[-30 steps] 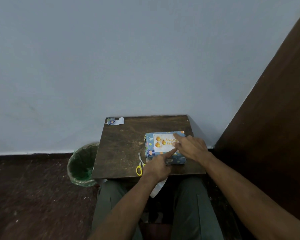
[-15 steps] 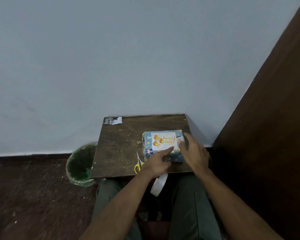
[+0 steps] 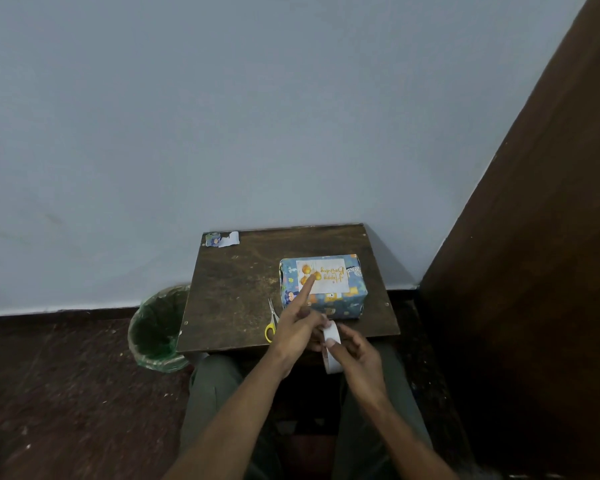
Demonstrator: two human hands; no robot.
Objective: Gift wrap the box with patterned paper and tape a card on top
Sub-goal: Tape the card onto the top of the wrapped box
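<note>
One wrapped box (image 3: 323, 289) sits toward the right of the small table (image 3: 232, 299), a single card (image 3: 323, 276) flat on its lid; it looks light and stiff-sided, its paper slick, best steadied by the long sides. In front of the box, the left hand (image 3: 297, 332) points one finger while both it and the right hand (image 3: 355, 351) pinch one tape roll (image 3: 331, 344). One pair of scissors (image 3: 272, 322) lies left of the box, one paper scrap (image 3: 222, 239) behind, one bin (image 3: 158, 329) beyond.
</note>
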